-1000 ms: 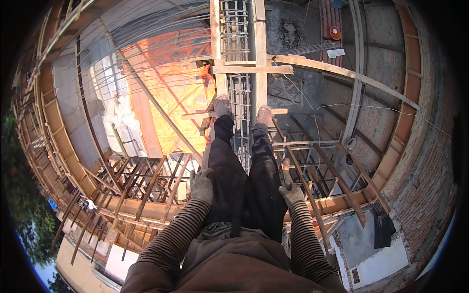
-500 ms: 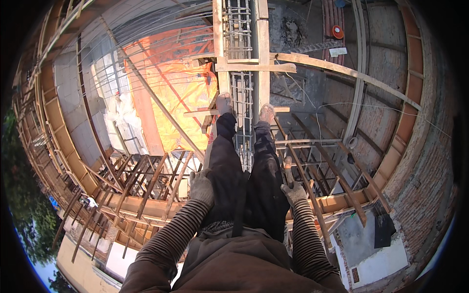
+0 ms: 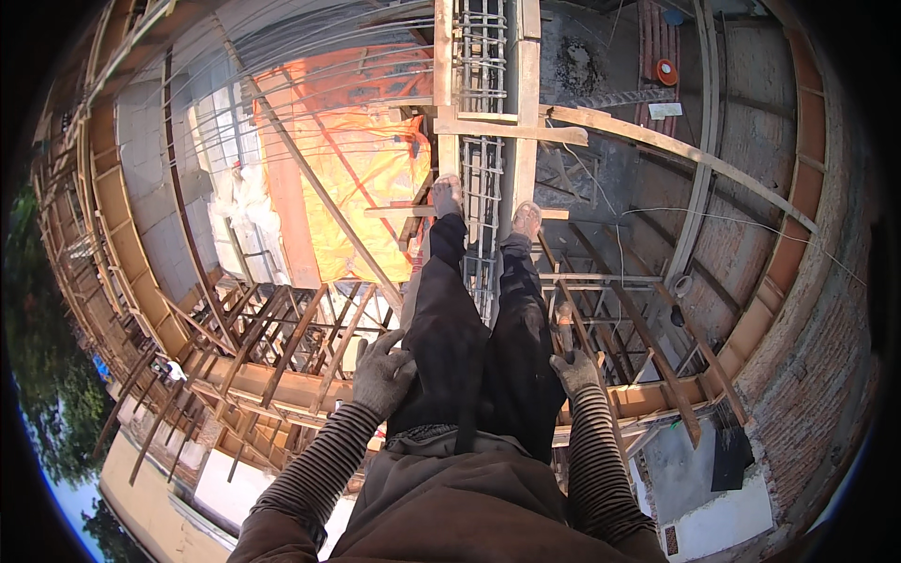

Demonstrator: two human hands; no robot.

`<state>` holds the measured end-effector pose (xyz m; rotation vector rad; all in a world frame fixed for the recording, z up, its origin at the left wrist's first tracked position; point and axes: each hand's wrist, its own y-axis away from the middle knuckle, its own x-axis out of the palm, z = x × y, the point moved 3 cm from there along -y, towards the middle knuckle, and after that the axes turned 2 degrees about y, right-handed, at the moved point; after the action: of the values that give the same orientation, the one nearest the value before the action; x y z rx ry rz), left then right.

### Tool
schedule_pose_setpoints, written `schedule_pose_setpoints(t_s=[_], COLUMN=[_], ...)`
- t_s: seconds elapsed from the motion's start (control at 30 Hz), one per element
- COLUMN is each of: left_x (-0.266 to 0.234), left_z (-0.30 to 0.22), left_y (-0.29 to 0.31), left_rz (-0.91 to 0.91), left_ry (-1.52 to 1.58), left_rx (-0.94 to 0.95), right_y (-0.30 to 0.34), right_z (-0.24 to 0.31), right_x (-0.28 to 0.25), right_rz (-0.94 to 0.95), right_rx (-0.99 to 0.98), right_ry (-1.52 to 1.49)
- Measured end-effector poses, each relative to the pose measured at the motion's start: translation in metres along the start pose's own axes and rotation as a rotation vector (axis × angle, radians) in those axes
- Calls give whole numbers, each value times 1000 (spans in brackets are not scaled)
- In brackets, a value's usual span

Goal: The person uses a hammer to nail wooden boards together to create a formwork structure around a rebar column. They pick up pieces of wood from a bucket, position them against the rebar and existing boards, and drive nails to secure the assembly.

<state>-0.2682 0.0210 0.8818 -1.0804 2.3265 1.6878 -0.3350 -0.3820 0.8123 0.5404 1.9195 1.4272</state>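
Note:
My left hand (image 3: 382, 377), in a grey knit glove, is beside my left thigh with its fingers loosely apart and nothing in it. Next to my right thigh, my right hand (image 3: 574, 372), gloved alike, is closed round a tool with a tan rounded wooden handle (image 3: 564, 317); its other end is hidden. My bare feet stand on the two side boards of a long beam form, one on the left board (image 3: 446, 84) and one on the right board (image 3: 527, 89). A steel rebar cage (image 3: 483, 70) runs between these boards.
A wooden crosspiece (image 3: 511, 130) spans the form ahead of my feet, joined by a long batten (image 3: 685, 150) going right. An orange tarp (image 3: 366, 197) lies far below on the left. Timber props (image 3: 300, 338) and a curved form (image 3: 141, 235) surround the drop. A brick wall (image 3: 817, 375) stands right.
The view has shifted slightly, so the beam form sits further right. My left hand's fingers have spread a little from the thigh. The right hand keeps its hold on the tool.

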Motion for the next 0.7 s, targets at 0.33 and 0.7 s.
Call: schedule_pose_setpoints(t_s=[0.33,0.7], left_x=[-9,-42], left_z=[53,-84], left_y=[32,-61], left_rz=[-13,-198], left_ry=[554,452], left_rx=[-135,302], right_y=[6,65], right_z=[0,146], right_x=[-7,-39], right_rz=[-136,245], right_rx=[-138,-483], right_ry=[-38,-1104])
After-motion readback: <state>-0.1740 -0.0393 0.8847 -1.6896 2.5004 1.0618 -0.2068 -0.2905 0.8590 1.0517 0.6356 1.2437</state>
